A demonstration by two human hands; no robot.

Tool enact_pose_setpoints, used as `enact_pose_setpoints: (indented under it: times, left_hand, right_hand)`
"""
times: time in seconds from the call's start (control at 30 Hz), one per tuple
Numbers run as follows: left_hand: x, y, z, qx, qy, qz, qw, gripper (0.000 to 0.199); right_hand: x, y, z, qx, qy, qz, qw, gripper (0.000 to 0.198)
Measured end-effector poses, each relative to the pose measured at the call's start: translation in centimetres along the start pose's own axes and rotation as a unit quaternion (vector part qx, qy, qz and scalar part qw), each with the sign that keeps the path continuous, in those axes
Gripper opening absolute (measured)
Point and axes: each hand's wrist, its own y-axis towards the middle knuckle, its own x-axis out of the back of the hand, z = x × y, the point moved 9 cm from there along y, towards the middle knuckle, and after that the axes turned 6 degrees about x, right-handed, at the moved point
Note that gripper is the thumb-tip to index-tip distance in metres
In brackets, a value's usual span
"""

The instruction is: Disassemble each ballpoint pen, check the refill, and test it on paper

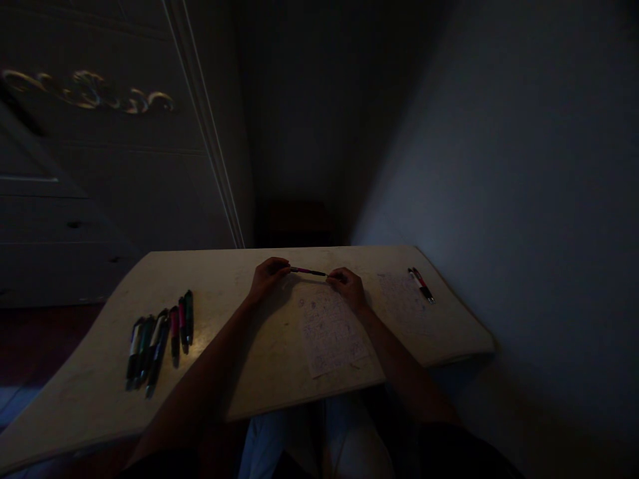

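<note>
Between my two hands a slim pen (308, 271) with a dark grip and a pinkish barrel is held level, just above the far half of the table. My left hand (268, 274) pinches its left end. At the other end, the fingers of my right hand (346, 285) are closed around the tip. Below my right hand lies a sheet of paper (332, 332) covered in handwriting. Dim light hides the finer detail of the fingers.
Several pens (147, 349) lie in a row on the left of the pale table (259, 372). At the right, two pens (422, 286) rest on a second written sheet (399, 299). A wall (524, 199) borders the right; a cabinet (124, 193) stands left.
</note>
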Motion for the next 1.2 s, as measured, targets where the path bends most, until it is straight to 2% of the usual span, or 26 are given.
enact_pose_setpoints:
  times: [0.23,0.4,0.63,0.9,1.2]
  left_hand:
    - [0.2,0.3,0.8,0.000,-0.010,-0.007,1.000,0.043]
    - [0.1,0.1,0.4,0.002,-0.003,-0.004,1.000,0.039]
    - [-0.7,-0.4,0.0,0.010,0.000,0.021,1.000,0.042]
    - [-1.0,-0.5,0.3,0.009,-0.015,0.033,0.999,0.045]
    - [-1.5,-0.8,-0.9,0.007,-0.032,0.058,0.998,0.049]
  right_hand:
    - [0.0,0.0,-0.2,0.008,0.005,-0.014,1.000,0.026]
    - [0.1,-0.1,-0.2,0.003,0.006,-0.018,1.000,0.027]
    - [-0.3,-0.1,0.1,0.009,-0.008,-0.004,1.000,0.026]
    - [-0.3,-0.3,-0.3,-0.018,0.012,-0.001,1.000,0.028]
    - [-0.5,-0.3,-0.6,-0.038,0.032,-0.006,0.999,0.029]
